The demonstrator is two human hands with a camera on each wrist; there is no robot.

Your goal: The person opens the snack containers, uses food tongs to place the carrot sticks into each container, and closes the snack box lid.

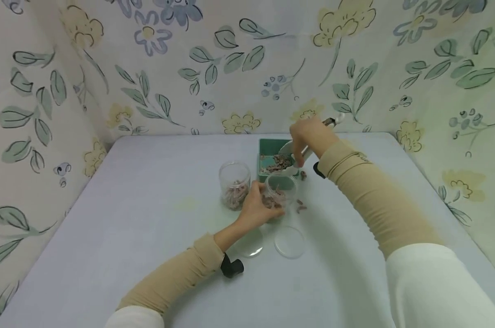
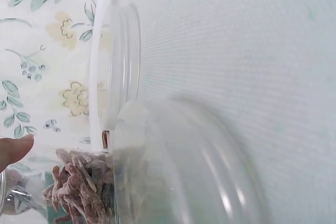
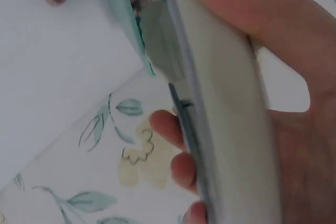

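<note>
The left hand (image 1: 257, 205) is wrapped around a clear round jar (image 1: 286, 194), and the right hand (image 1: 311, 134) is clamped on pale-handled tongs (image 3: 226, 77) above it. The hands are apart, the right one higher and farther from the body. Behind them hangs a floral backdrop (image 1: 231, 43) of blue and yellow blossoms and green leaves, meeting a white table (image 1: 157, 205). A green rectangular tray (image 1: 268, 146) stands at the far side, partly filled with brownish dried pieces; the held jar stands just in front of it, with similar pieces inside. A second clear jar (image 1: 235, 173), also partly filled, is just left of the held one. Nearer the body lie two clear round lids, a left lid (image 1: 249, 243) and a right lid (image 1: 290, 243). A few loose pieces (image 1: 301, 207) lie on the table beside the held jar and tray.

Only the right wrist view shows fingertips (image 3: 184, 170) curling around the far arm of the tongs. The left wrist view reveals the lids' stepped rims and the pieces' rough, pale-dusted surface. Small dark lettering on the right sleeve (image 1: 387, 205) is too small to read.
</note>
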